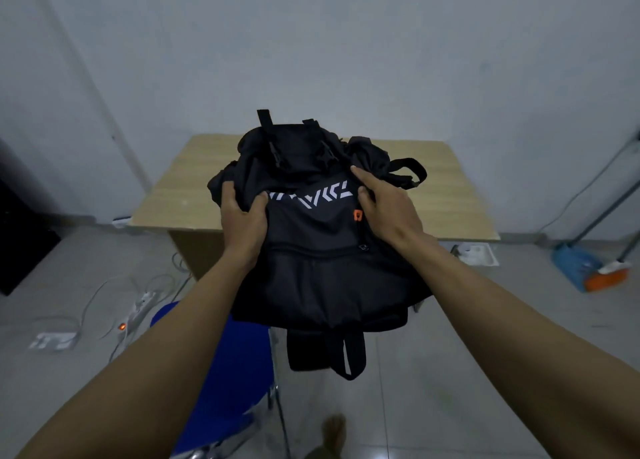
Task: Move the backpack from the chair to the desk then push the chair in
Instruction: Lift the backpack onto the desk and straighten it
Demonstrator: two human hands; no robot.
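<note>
A black backpack [318, 250] with white lettering and an orange zip tab hangs in the air, gripped by both hands. My left hand [244, 221] clutches its fabric on the left side, and my right hand [384, 212] holds the right side. The pack's top overlaps the near part of the light wooden desk [450, 195] in view; its straps dangle below. The blue chair [232, 365] stands under my left forearm, in front of the desk, with its seat bare.
A white power strip [136, 314] with a lit orange switch and loose cables lies on the tiled floor at left. A blue dustpan and orange broom [595, 268] lean at right. A bare foot [334, 431] shows at the bottom. A dark object [20, 247] sits far left.
</note>
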